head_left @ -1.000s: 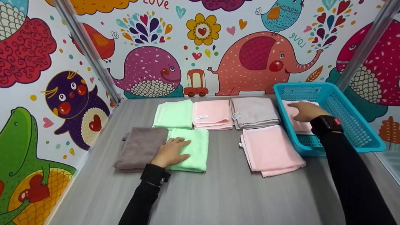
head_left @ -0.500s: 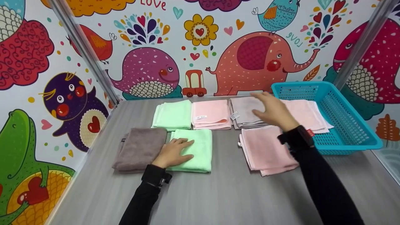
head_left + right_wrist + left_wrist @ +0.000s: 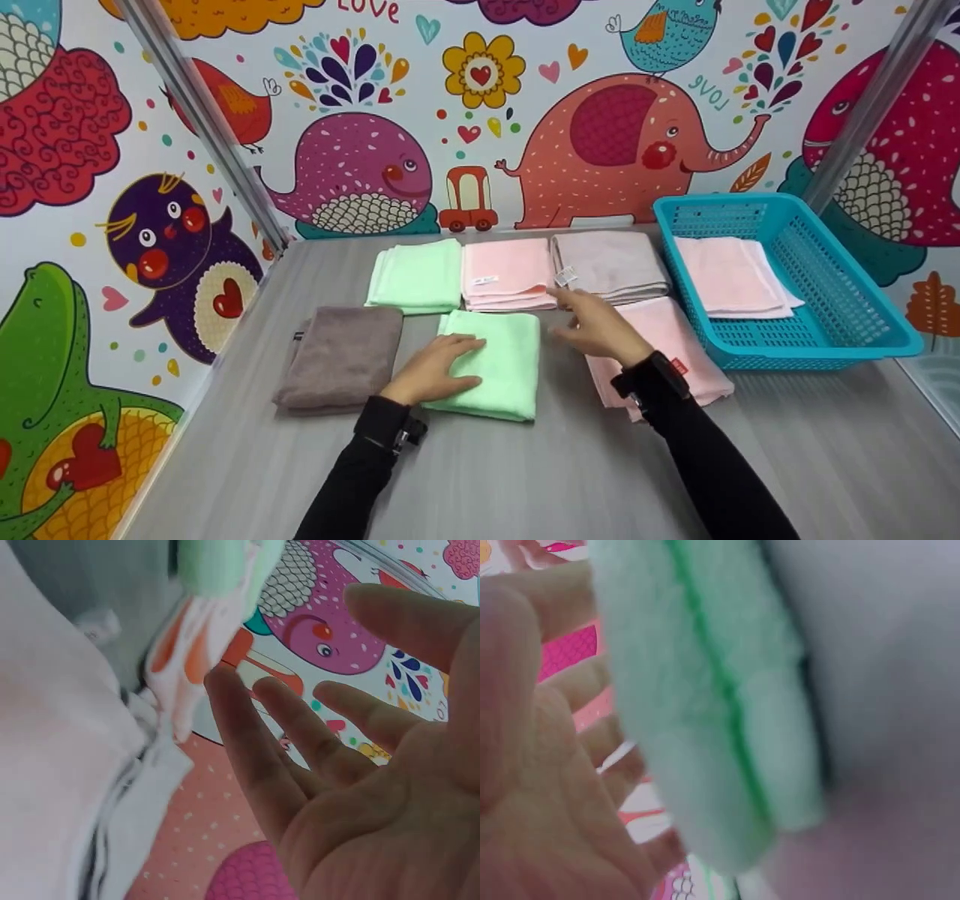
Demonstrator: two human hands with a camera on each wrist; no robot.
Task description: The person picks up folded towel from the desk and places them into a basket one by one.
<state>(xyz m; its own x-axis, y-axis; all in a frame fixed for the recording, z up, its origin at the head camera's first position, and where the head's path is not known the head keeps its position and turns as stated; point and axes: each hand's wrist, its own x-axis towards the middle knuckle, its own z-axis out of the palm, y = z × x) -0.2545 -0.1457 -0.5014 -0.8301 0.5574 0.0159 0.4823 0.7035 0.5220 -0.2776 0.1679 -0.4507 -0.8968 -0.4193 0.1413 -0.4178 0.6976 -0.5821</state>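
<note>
Flat left hand [image 3: 435, 367] pressing green towel [image 3: 502, 360], right hand [image 3: 600, 330] hovering, fingers spread

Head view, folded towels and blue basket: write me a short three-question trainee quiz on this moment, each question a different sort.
1. True or false: the left hand rests flat on the near green towel.
2. Multiple choice: what lies in the blue basket? A. a green towel; B. pink and white towels; C. nothing.
3. Fill in: the right hand hovers with its fingers spread, holding ____.

Key
1. True.
2. B.
3. Nothing; it is above the near pink towel, in front of the grey towel in the back row.
</note>
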